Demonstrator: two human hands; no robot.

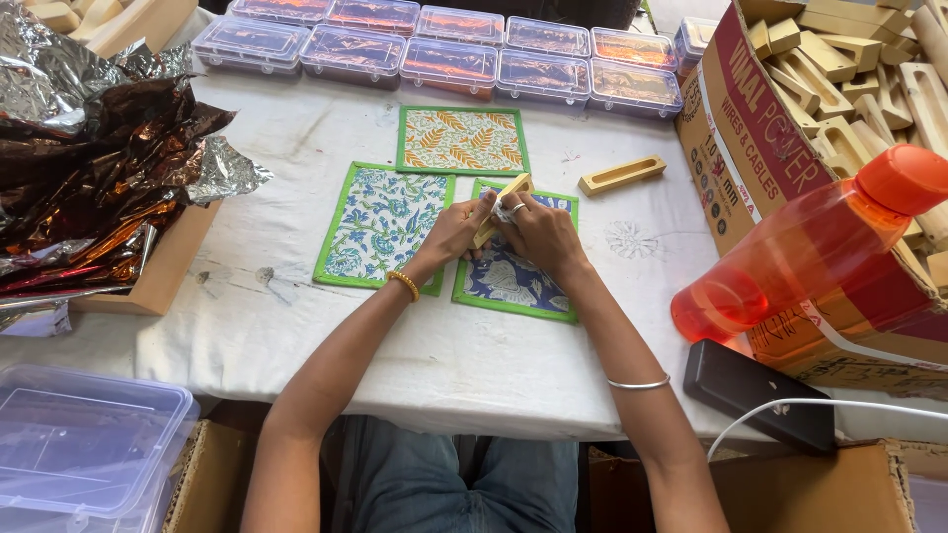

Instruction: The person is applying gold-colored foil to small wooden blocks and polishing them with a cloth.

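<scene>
My left hand [454, 232] and my right hand [541, 237] meet over the middle of the table, both gripping one small pale wooden block [506, 202] that tilts up to the right. A bit of white material shows between my fingers at the block. Under my hands lies a dark blue floral fabric mat [509, 281] with a green border. A lighter blue floral mat [380, 225] lies to its left. An orange leaf-print mat [462, 140] lies behind them. A second wooden block [621, 175] with a slot rests on the white cloth to the right.
Rows of clear lidded plastic boxes [449, 59] line the far edge. Crumpled foil and brown film [89, 158] heap at the left. A cardboard carton of wooden blocks [839, 89] stands right, with an orange bottle [805, 247] and a black device [755, 395] near it. An empty clear box [84, 434] sits near left.
</scene>
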